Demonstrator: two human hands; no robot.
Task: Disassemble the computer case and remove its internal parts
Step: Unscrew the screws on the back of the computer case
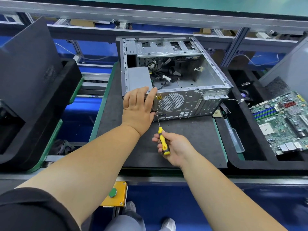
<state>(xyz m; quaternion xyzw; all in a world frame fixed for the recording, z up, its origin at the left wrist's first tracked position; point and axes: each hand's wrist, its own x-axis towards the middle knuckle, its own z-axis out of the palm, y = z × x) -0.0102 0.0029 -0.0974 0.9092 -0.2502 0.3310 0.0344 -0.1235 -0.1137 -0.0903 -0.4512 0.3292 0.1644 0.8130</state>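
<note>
Dark mat (183,139) on factory conveyor bench carrying open computer case (173,77) at centre. Left hand (138,105) pressing flat, fingers straight, on case's near rear corner. Right hand (173,147) gripping yellow screwdriver (162,137), tip touching rear panel. Motherboard (283,122) lying at right.

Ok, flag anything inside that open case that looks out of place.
Nothing looks damaged. Black cables lie loose and tangled on the floor of the open grey metal computer case, with no board in it; a green motherboard sits right of it.

yellow warning triangle sticker (159,97), computer case (175,104) rear
</note>
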